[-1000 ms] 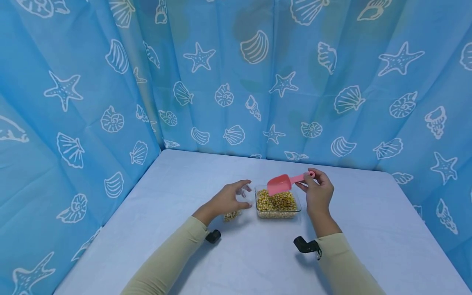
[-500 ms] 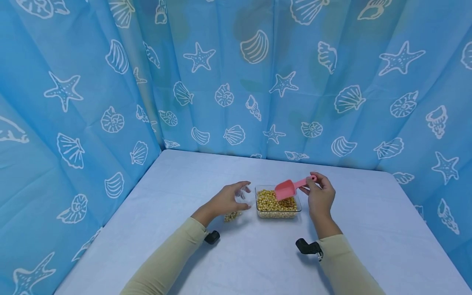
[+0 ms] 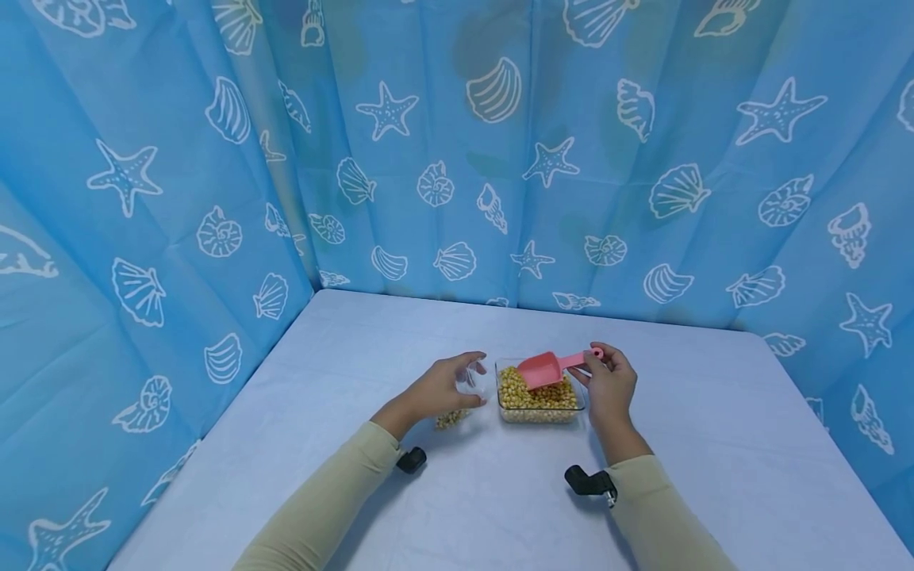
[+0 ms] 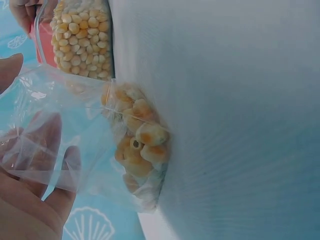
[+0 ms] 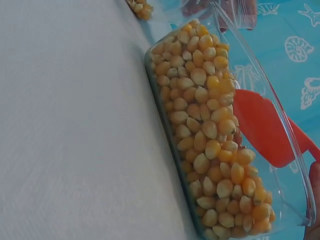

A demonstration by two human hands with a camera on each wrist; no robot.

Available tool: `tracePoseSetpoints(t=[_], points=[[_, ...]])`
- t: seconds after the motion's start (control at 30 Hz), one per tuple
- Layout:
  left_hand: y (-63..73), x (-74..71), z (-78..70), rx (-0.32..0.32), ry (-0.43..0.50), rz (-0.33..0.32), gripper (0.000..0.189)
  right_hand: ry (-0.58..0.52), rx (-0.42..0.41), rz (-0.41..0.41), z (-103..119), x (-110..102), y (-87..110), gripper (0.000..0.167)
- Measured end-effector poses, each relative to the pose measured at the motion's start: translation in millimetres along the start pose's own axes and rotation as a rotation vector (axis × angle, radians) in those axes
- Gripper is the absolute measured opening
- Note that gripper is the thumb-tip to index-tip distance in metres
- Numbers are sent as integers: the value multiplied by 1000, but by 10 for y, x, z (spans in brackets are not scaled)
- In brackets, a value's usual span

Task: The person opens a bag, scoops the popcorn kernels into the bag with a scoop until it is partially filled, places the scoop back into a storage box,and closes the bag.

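My left hand [image 3: 437, 388] holds a clear plastic bag [image 4: 95, 125] by its upper part, fingers and thumb spread around the mouth. Some corn kernels [image 4: 142, 135] lie in the bottom of the bag, which stands on the table. Just right of it is a clear glass container [image 3: 541, 410], filled with yellow corn kernels [image 3: 521, 394]. With thumb and fingers, my right hand [image 3: 610, 388] pinches the handle end of a pink scoop [image 3: 540, 370]. The scoop's bowl is tilted over the container, its front edge down at the kernels. Whether it carries any kernels I cannot tell.
A white cloth covers the table [image 3: 500, 500]. Blue curtains [image 3: 428, 214] with white shell and starfish prints hang behind and at the sides. Black camera mounts [image 3: 589, 480] sit at both wrists.
The scoop first moved right and down toward the kernels, then back left, staying low over the container. My right hand moved with it. My left hand and the bag stayed nearly still.
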State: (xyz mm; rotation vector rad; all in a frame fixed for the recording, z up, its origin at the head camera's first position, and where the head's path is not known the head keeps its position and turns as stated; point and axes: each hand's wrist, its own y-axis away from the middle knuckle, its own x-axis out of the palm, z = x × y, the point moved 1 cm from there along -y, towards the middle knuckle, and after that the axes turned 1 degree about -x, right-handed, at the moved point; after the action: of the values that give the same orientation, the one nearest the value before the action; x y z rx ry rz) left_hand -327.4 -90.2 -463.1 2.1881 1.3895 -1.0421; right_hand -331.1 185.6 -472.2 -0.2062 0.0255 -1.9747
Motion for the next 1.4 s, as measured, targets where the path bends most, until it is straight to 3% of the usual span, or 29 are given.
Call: tracePoseSetpoints(t=[0.27, 0.57, 0.97, 1.4], points=[[3, 2, 2, 4, -3, -7, 76, -1, 29, 4, 12, 53, 21, 26], [-15, 9, 2, 2, -2, -1, 75, 23, 74, 104, 27, 57, 18, 30], [-48, 2, -32, -7, 13, -18, 73, -88, 241, 117, -41, -35, -102, 32], [-57, 57, -49, 14, 15, -33, 75, -259, 288, 72, -84, -78, -107, 29]])
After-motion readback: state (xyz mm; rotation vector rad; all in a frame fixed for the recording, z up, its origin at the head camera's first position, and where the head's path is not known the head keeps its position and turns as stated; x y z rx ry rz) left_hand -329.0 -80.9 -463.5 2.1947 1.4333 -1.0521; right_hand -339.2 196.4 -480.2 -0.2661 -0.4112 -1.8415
